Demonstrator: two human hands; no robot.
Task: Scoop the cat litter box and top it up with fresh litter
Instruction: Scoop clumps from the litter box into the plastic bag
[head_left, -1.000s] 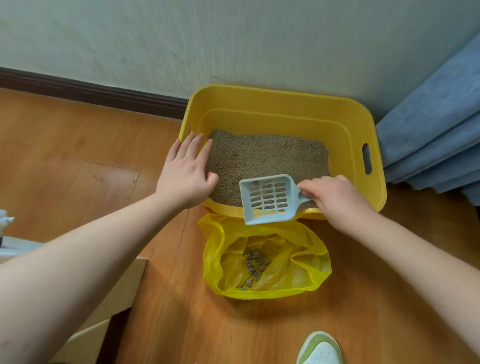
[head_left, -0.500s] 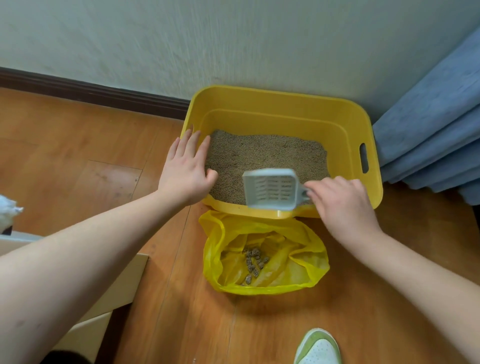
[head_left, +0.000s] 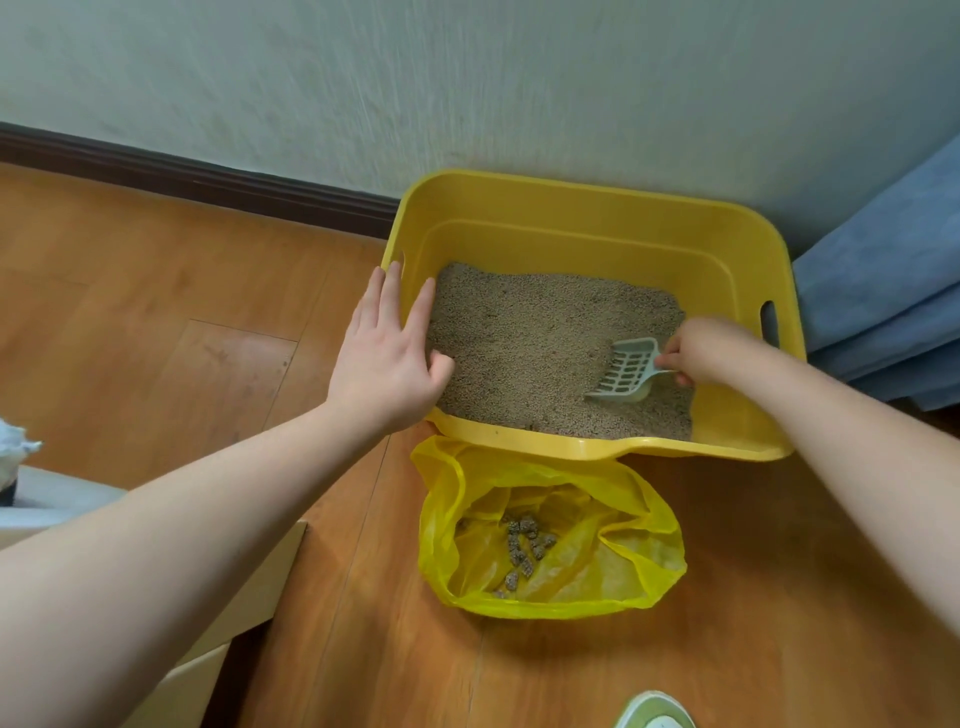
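A yellow litter box (head_left: 587, 208) stands against the wall, holding tan litter (head_left: 524, 343). My left hand (head_left: 387, 353) rests flat on the box's left rim, fingers straight, thumb inside over the litter. My right hand (head_left: 701, 351) grips the handle of a pale slotted scoop (head_left: 626, 371), whose front edge digs into the litter at the box's right side. In front of the box an open yellow plastic bag (head_left: 639, 551) lies on the floor with several grey clumps (head_left: 524, 545) inside.
Wooden floor (head_left: 182, 332) spreads to the left and front. A blue curtain (head_left: 883, 291) hangs at the right. A pale cardboard box (head_left: 244, 597) sits under my left forearm. The toe of a green-white shoe (head_left: 654, 712) shows at the bottom edge.
My right hand has carried the scoop from above the bag, over the front rim, down into the litter at the right. My left hand has stayed on the left rim.
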